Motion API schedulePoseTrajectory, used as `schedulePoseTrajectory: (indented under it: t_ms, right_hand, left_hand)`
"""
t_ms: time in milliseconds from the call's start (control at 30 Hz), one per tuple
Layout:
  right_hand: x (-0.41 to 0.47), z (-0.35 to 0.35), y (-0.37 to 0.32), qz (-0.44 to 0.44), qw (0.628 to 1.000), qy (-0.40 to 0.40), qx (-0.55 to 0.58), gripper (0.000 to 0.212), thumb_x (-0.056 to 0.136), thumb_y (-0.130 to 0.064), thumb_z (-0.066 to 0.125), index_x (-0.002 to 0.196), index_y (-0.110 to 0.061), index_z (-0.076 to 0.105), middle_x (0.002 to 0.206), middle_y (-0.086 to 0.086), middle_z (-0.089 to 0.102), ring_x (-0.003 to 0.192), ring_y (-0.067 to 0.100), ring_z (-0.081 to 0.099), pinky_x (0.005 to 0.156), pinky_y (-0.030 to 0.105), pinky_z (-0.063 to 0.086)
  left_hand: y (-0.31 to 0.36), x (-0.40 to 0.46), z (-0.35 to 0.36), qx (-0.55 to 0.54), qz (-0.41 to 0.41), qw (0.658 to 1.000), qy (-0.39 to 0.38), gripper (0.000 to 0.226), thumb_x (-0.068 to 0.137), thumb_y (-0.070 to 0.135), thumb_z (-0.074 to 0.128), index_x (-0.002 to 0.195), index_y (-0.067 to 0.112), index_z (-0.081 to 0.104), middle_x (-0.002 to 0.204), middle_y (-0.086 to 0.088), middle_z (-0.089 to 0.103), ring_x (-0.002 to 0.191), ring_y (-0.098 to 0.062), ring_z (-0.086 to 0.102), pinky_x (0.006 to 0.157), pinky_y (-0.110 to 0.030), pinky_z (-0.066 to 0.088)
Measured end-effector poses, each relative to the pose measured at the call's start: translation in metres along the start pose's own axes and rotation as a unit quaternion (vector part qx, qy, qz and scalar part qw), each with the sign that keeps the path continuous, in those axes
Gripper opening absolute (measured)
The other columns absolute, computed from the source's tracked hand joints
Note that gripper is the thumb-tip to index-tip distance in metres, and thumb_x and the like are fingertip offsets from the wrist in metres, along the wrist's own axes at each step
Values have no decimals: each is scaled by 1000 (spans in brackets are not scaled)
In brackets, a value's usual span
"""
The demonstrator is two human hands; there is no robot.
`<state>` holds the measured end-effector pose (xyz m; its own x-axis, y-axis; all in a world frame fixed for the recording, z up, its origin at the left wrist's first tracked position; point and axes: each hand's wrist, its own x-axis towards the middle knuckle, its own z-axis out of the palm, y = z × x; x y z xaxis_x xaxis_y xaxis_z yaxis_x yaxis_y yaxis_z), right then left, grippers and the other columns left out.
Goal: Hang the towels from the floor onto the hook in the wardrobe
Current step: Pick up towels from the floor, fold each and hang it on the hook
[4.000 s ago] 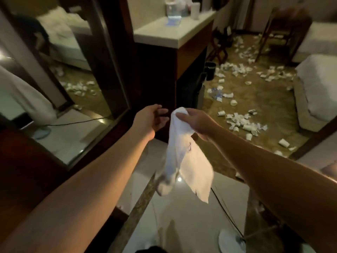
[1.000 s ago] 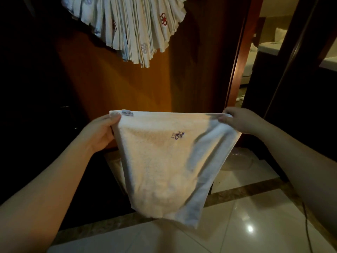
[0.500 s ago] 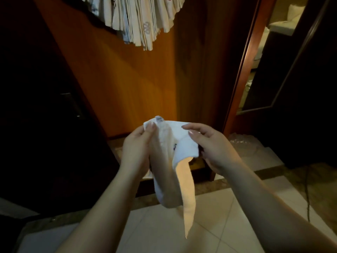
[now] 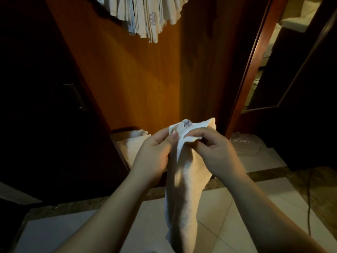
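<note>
A white towel [image 4: 184, 189] hangs folded lengthwise in front of me, its label corner sticking up between my hands. My left hand [image 4: 155, 154] pinches the towel's top edge from the left. My right hand [image 4: 213, 150] pinches the same top edge from the right, close against the left hand. Several towels [image 4: 145, 17] hang bunched at the top of the wardrobe's wooden back panel [image 4: 138, 79]; the hook that carries them is out of sight.
More pale cloth [image 4: 133, 143] lies on the wardrobe floor behind my left hand. A dark door panel [image 4: 45, 106] stands to the left, a mirrored door [image 4: 273, 70] to the right. Crumpled clear plastic [image 4: 246, 145] and a black cable [image 4: 309, 198] lie on the tiled floor.
A second ago the towel was spread wide between my hands. They have come together and folded it into a narrow strip, then gathered its top corners.
</note>
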<state>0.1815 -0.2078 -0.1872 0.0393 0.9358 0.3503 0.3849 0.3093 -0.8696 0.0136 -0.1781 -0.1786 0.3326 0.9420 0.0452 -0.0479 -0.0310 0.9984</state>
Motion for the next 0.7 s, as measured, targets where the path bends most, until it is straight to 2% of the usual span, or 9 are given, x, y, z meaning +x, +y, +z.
schedulePoseTrajectory:
  t_ms: [67,167,233,333,433,500,567,633,700]
  right_hand:
    - [1,-7,-9,-44,999,-7,-26,29,94,-32,68,80,-58,66,92,-26,65,90,-2,60,72,6,40]
    - [4,-12,-25,-66,994,-40,-74,7,90,-52,61,85,-56,65,93,-23,65,87,2,60,67,13,42]
    - [6,-14,-32,-60,997,-24,-51,13,87,-58,61,88,-50,70,91,-20,69,86,3,64,67,16,46]
    - [6,-16,-35,-52,998,8,-18,7,86,-53,65,86,-49,71,89,-21,71,84,2,67,67,15,49]
    - [4,-16,-36,-50,998,29,-4,12,92,-39,69,86,-49,72,86,-21,72,82,3,68,66,17,51]
    - [4,-16,-37,-44,999,30,5,13,92,-37,69,86,-48,73,85,-19,72,80,4,68,64,20,51]
    - [5,-15,-40,-43,999,28,5,15,93,-37,69,85,-50,71,85,-25,71,81,0,67,65,14,49]
    - [6,-14,-41,-39,999,29,-8,18,93,-37,69,83,-52,68,86,-31,69,83,-4,65,66,10,47]
    - [5,-12,-41,-30,999,33,-21,15,93,-39,68,83,-50,68,89,-29,69,84,-3,65,67,13,49]
  left_hand:
    - [2,1,-1,2,-5,1000,-7,30,95,43,53,116,36,73,114,-2,75,107,-24,71,92,-47,55]
    - [6,4,-2,21,-3,999,-39,31,96,49,53,117,36,72,115,1,74,107,-21,71,90,-47,56]
    - [9,4,0,15,-1,998,-60,32,95,49,54,116,35,73,114,-1,74,107,-23,70,90,-46,56]
    - [10,4,3,-41,-15,997,-70,32,96,38,53,117,26,74,115,-7,74,108,-26,70,86,-38,58]
    - [12,4,2,-73,-20,992,-97,35,97,31,51,124,18,70,120,-12,72,112,-29,68,91,-38,58]
    - [15,3,1,-95,-26,988,-120,37,98,27,51,129,16,67,124,-13,70,117,-30,66,97,-40,54]
    - [17,4,0,-113,-35,983,-141,39,98,24,50,132,12,64,128,-13,68,122,-30,63,101,-39,52]
    - [18,5,-1,-119,-45,978,-164,41,97,19,47,133,9,63,130,-16,66,124,-31,61,100,-37,53]
    - [17,5,-1,-107,-47,977,-179,45,92,14,44,133,10,63,130,-17,66,124,-32,60,100,-39,53]
